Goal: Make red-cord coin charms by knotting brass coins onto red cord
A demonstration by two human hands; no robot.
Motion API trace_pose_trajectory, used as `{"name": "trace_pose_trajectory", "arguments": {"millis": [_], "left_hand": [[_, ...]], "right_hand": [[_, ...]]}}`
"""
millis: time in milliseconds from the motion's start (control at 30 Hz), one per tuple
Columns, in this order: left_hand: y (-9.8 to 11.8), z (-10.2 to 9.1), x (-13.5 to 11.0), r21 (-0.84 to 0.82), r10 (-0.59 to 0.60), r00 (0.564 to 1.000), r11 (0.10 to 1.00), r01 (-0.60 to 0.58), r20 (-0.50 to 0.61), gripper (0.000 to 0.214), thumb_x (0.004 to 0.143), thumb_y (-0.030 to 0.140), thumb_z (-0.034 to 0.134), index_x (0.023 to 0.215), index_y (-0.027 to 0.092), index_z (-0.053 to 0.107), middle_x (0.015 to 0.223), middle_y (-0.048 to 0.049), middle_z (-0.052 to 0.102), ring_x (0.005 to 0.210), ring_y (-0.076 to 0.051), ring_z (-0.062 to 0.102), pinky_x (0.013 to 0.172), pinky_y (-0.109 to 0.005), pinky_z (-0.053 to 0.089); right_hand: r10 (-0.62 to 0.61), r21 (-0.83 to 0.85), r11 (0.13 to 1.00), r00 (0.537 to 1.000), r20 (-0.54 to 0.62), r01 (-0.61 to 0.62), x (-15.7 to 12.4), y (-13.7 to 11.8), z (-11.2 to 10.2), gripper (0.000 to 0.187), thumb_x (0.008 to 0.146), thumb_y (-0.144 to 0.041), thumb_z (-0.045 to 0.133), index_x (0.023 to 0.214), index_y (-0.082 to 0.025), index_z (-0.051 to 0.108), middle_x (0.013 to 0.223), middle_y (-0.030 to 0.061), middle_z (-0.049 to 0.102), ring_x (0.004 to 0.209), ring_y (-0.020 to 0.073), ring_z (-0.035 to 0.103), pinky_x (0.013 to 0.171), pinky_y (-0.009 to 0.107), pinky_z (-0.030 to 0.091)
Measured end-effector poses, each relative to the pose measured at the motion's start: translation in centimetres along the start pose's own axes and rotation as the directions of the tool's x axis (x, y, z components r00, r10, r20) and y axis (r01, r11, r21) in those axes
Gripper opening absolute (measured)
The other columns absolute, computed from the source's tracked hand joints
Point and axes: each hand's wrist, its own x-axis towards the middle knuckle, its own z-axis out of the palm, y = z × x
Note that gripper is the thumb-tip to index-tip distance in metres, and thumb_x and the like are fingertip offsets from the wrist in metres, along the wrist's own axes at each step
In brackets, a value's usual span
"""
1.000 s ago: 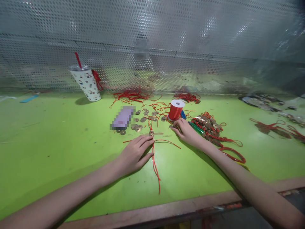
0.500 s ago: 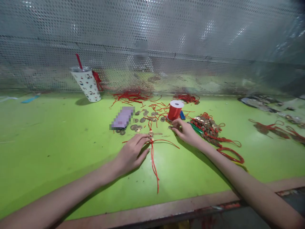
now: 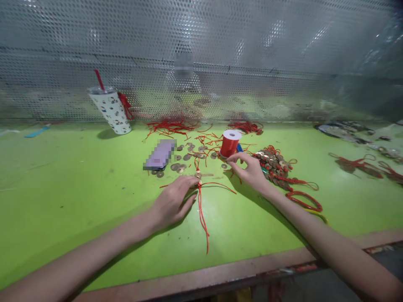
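Note:
My left hand (image 3: 176, 199) lies palm down, its fingertips holding a coin string (image 3: 198, 175) against the table, the thumb a little apart. Brass-coloured coins are strung there on red cord (image 3: 203, 222), whose loose ends spread right and toward me. My right hand (image 3: 248, 170) is at the foot of a red thread spool (image 3: 230, 144), thumb and forefinger closed together. What is between those fingertips, if anything, is too small to make out. A single holed coin (image 3: 223, 166) rests just left of them, and more loose coins (image 3: 179, 167) lie beyond my left hand.
A purple phone-like object (image 3: 160, 154), partly blurred, lies left of the coins. Behind it stands a patterned tumbler (image 3: 111, 111) with a straw. Finished-looking coin strings (image 3: 275, 165) are heaped at right, near a red ring (image 3: 304, 201). Red cord scraps (image 3: 171, 126) lie by the perforated metal panel (image 3: 220, 71).
My right hand has shifted slightly right, away from the single coin, and covers more of the green tool beside it. The left hand stays on the coin string.

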Motion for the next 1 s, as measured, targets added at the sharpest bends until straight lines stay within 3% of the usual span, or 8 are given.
{"name": "trace_pose_trajectory", "arguments": {"millis": [100, 267, 433, 533, 700, 767, 900, 1000], "left_hand": [[-0.7, -0.2, 0.1, 0.096, 0.172, 0.985, 0.980, -0.174, 0.026, 0.028, 0.100, 0.012, 0.050, 0.128, 0.014, 0.055, 0.116, -0.0136, 0.073, 0.109, -0.025, 0.070, 0.096, -0.044, 0.061], [-1.2, -1.1, 0.4, 0.200, 0.419, 0.884, 0.866, -0.458, 0.208, 0.030, 0.103, 0.009, 0.041, 0.120, 0.016, 0.065, 0.115, -0.0119, 0.077, 0.107, -0.024, 0.072, 0.092, -0.039, 0.060], [-0.6, -1.5, 1.2, 0.241, 0.472, 0.838, 0.810, -0.535, 0.275, 0.033, 0.104, 0.008, 0.038, 0.111, 0.015, 0.069, 0.109, -0.0110, 0.078, 0.099, -0.022, 0.074, 0.082, -0.035, 0.060], [-0.5, -1.6, 1.5, 0.294, 0.523, 0.797, 0.744, -0.600, 0.303, 0.033, 0.104, 0.007, 0.037, 0.108, 0.013, 0.070, 0.109, -0.0113, 0.078, 0.096, -0.022, 0.074, 0.079, -0.034, 0.059], [-0.6, -1.7, 1.7, 0.303, 0.540, 0.789, 0.730, -0.612, 0.293, 0.032, 0.102, 0.006, 0.040, 0.112, 0.012, 0.070, 0.111, -0.0139, 0.077, 0.099, -0.023, 0.074, 0.081, -0.035, 0.059], [-0.8, -1.9, 1.7, 0.304, 0.546, 0.786, 0.726, -0.616, 0.289, 0.032, 0.101, 0.004, 0.041, 0.113, 0.010, 0.070, 0.112, -0.0152, 0.077, 0.099, -0.024, 0.074, 0.081, -0.036, 0.058], [-1.2, -2.0, 1.5, 0.281, 0.489, 0.823, 0.779, -0.561, 0.287, 0.033, 0.101, 0.005, 0.042, 0.122, 0.012, 0.066, 0.113, -0.0138, 0.076, 0.103, -0.024, 0.072, 0.087, -0.037, 0.057], [-1.5, -1.9, 1.5, 0.245, 0.472, 0.833, 0.805, -0.540, 0.288, 0.032, 0.101, 0.006, 0.043, 0.122, 0.014, 0.066, 0.110, -0.0125, 0.076, 0.103, -0.023, 0.072, 0.088, -0.037, 0.057]], "right_hand": [[-0.052, -0.015, 0.999, 0.999, 0.002, 0.052, -0.1, -0.1, 0.2, 0.010, 0.094, -0.026, 0.058, 0.092, -0.022, 0.067, 0.089, 0.0083, 0.074, 0.082, 0.0241, 0.066, 0.078, 0.039, 0.053], [-0.085, -0.012, 0.996, 0.993, 0.077, 0.086, -0.6, -0.4, 1.3, 0.011, 0.099, -0.024, 0.052, 0.099, -0.020, 0.062, 0.089, 0.0092, 0.072, 0.077, 0.0222, 0.067, 0.073, 0.036, 0.053], [-0.196, 0.016, 0.980, 0.954, 0.227, 0.198, -1.6, -1.9, 2.9, 0.014, 0.102, -0.023, 0.048, 0.103, -0.020, 0.061, 0.093, 0.0101, 0.072, 0.081, 0.0217, 0.067, 0.073, 0.034, 0.053], [-0.317, 0.052, 0.947, 0.902, 0.294, 0.316, -2.0, -3.0, 3.5, 0.019, 0.103, -0.020, 0.045, 0.111, -0.018, 0.062, 0.094, 0.0115, 0.072, 0.083, 0.0219, 0.067, 0.073, 0.034, 0.053], [-0.407, 0.070, 0.908, 0.830, 0.381, 0.413, -1.6, -3.7, 4.3, 0.026, 0.097, -0.015, 0.048, 0.116, -0.018, 0.065, 0.097, 0.0122, 0.073, 0.084, 0.0227, 0.068, 0.072, 0.033, 0.052], [-0.398, 0.098, 0.914, 0.829, 0.393, 0.393, -1.3, -3.7, 4.7, 0.026, 0.095, -0.014, 0.050, 0.112, -0.018, 0.068, 0.099, 0.0120, 0.076, 0.085, 0.0225, 0.069, 0.074, 0.033, 0.053], [-0.214, 0.165, 0.974, 0.879, 0.427, 0.158, -1.3, -3.8, 5.2, 0.028, 0.089, -0.011, 0.052, 0.105, -0.018, 0.074, 0.094, 0.0074, 0.079, 0.078, 0.0192, 0.072, 0.073, 0.029, 0.053], [-0.131, 0.206, 0.978, 0.887, 0.443, 0.042, -1.4, -3.9, 5.3, 0.031, 0.087, -0.010, 0.051, 0.103, -0.019, 0.076, 0.096, 0.0062, 0.080, 0.080, 0.0187, 0.073, 0.075, 0.028, 0.053]]}}
